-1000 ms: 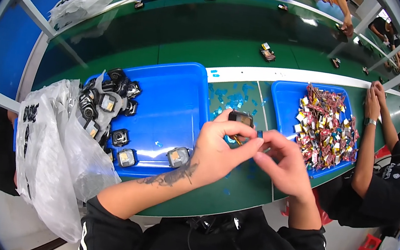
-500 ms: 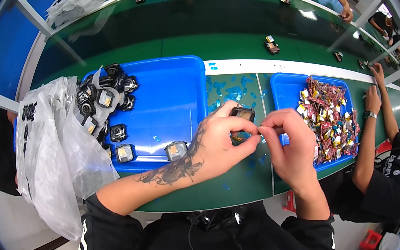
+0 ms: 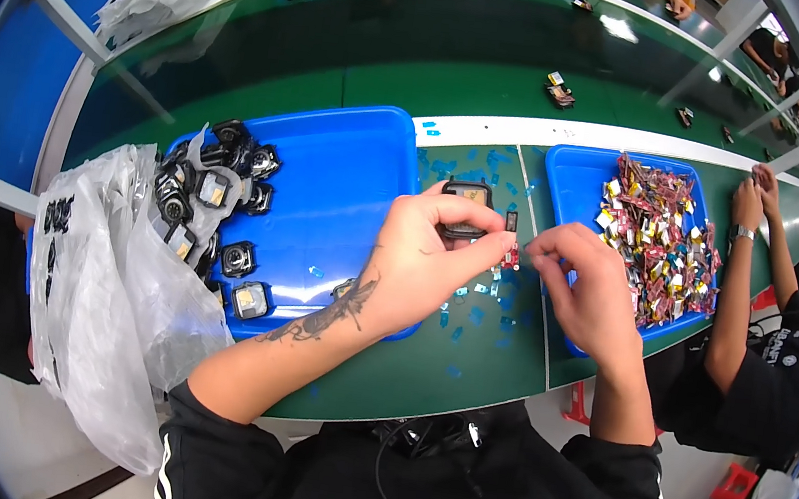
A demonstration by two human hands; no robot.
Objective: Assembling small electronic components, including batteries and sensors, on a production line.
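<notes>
My left hand (image 3: 434, 254) is closed, with a small red circuit board (image 3: 511, 256) pinched at the tips of its thumb and forefinger. Behind those fingers it also carries a black watch-like housing (image 3: 468, 194), open face up; my fingers hide part of it. To the right, apart from the board, my right hand (image 3: 589, 285) has its thumb and forefinger drawn together. Whether anything tiny is between them cannot be made out. Small blue film pieces (image 3: 459, 320) lie scattered on the green table (image 3: 381, 389) beneath and around my hands.
At left, a blue tray (image 3: 336, 155) contains several black housings (image 3: 239, 259) and a clear plastic bag (image 3: 109, 312). The right blue tray (image 3: 568, 196) has a heap of red boards with white and yellow parts (image 3: 657, 248). A conveyor (image 3: 363, 68) runs beyond; a co-worker's arms (image 3: 742, 254) are at right.
My hands, formerly meeting at the fingertips, have separated. The left has shifted slightly left, and the red board and housing show more plainly. Parts on the conveyor have moved right.
</notes>
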